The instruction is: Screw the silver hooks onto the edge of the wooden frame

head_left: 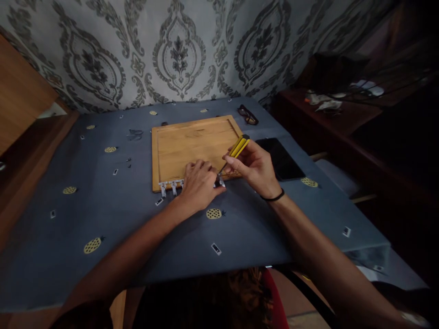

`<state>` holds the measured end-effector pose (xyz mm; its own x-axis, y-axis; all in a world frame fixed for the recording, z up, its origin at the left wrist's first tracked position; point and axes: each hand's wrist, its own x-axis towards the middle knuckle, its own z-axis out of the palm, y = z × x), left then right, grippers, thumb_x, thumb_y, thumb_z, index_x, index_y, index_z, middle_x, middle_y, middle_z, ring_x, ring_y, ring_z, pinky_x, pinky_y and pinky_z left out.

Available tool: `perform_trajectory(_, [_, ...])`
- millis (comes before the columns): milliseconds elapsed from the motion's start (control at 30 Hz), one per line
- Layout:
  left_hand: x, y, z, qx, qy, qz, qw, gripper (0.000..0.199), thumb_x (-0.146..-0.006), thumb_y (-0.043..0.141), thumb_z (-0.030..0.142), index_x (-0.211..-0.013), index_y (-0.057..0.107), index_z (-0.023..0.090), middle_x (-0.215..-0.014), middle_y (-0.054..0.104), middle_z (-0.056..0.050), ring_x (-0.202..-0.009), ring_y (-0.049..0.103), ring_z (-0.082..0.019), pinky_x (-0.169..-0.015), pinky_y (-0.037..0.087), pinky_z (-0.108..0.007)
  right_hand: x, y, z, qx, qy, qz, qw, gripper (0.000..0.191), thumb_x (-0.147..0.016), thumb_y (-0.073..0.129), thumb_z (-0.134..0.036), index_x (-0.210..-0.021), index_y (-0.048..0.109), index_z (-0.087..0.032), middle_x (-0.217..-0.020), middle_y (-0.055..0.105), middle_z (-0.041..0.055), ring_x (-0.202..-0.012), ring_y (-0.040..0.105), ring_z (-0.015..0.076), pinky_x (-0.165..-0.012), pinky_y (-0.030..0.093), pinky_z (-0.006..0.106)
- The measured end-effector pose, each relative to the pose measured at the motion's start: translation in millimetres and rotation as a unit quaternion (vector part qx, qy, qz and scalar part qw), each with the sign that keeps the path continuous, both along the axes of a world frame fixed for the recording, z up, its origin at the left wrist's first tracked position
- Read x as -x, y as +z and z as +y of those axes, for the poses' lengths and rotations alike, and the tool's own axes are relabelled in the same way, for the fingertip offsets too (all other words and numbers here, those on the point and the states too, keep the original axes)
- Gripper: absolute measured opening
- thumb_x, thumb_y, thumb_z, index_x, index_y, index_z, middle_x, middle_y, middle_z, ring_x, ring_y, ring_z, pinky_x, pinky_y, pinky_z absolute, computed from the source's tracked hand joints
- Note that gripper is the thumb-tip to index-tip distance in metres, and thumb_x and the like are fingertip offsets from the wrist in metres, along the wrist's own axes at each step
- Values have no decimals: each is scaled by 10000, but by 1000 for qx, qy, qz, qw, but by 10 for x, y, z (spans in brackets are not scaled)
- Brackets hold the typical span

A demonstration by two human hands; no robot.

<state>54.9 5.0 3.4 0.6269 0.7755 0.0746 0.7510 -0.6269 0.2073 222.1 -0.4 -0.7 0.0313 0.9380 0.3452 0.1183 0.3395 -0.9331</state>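
A wooden panel point(192, 141) with a raised frame lies flat on the table. Along its near edge sit several metal hinges point(174, 186). My left hand point(200, 183) rests over that edge, fingers curled on the wood and thumb by another metal hinge point(220, 181), which it steadies. My right hand point(257, 167) is closed round a yellow-and-black screwdriver point(239, 146), held at a slant. Its tip points down at the hinge beside my left hand; whether it sits in a screw is too small to tell.
A dark tablet point(281, 159) lies right of the panel, partly behind my right hand. Dark-framed glasses point(248, 114) are at the back right. Small screws point(128, 160) and a clear packet-like thing point(135, 134) lie on the left of the blue tablecloth point(137, 237). A patterned wall stands behind.
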Motion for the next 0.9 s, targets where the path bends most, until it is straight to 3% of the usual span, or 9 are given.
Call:
perform_trajectory(133, [0, 2, 0, -6, -2, 0, 1000, 391, -877, 725, 458, -1114, 680, 151, -1158, 653, -107, -1177, 525, -311, -983, 388, -458, -50, 7, -36, -16, 14, -17, 1000, 423, -856, 706, -560, -1083, 677, -204, -909, 712, 35, -659, 692, 128, -645, 613, 294])
perform_trajectory(300, [-1, -7, 3, -14, 2, -5, 1000, 330, -884, 713, 455, -1046, 688, 168, -1135, 657, -99, -1140, 537, -307, -971, 409, -469, -63, -17, -50, 15, -2, 9, 1000, 375, -786, 793, -523, -970, 713, -206, -654, 670, -19, -556, 652, 128, -544, 582, 265])
perform_trajectory(367, [-2, -8, 3, -9, 1, -6, 1000, 327, -887, 710, 447, -1048, 688, 163, -1135, 652, -103, -1147, 533, -311, -981, 405, -475, -49, -21, -56, 28, -15, 13, 999, 379, -751, 819, -530, -938, 710, -218, -640, 667, -24, -535, 645, 133, -523, 582, 273])
perform_trajectory(567, [-4, -12, 3, -8, 2, -5, 1000, 373, -882, 714, 457, -1107, 680, 161, -1160, 649, -101, -1165, 525, -313, -992, 397, -472, -36, -17, -64, 16, -5, 7, 1000, 397, -780, 790, -544, -977, 683, -216, -873, 738, 30, -632, 698, 138, -623, 633, 300])
perform_trajectory(667, [-5, -19, 8, -13, 0, -2, 1000, 389, -877, 719, 465, -1118, 681, 162, -1154, 658, -99, -1157, 533, -310, -982, 401, -464, -53, -22, -69, 8, 10, -14, 1000, 404, -810, 765, -536, -1038, 700, -209, -863, 739, 35, -702, 720, 156, -710, 645, 336])
perform_trajectory(900, [3, -27, 7, -12, -3, -5, 1000, 385, -875, 727, 454, -1131, 674, 171, -1197, 658, -98, -1179, 531, -313, -976, 402, -461, 4, -62, -18, 30, -6, -3, 1000, 412, -681, 865, -530, -807, 614, -229, -642, 654, -33, -541, 662, 149, -509, 574, 284])
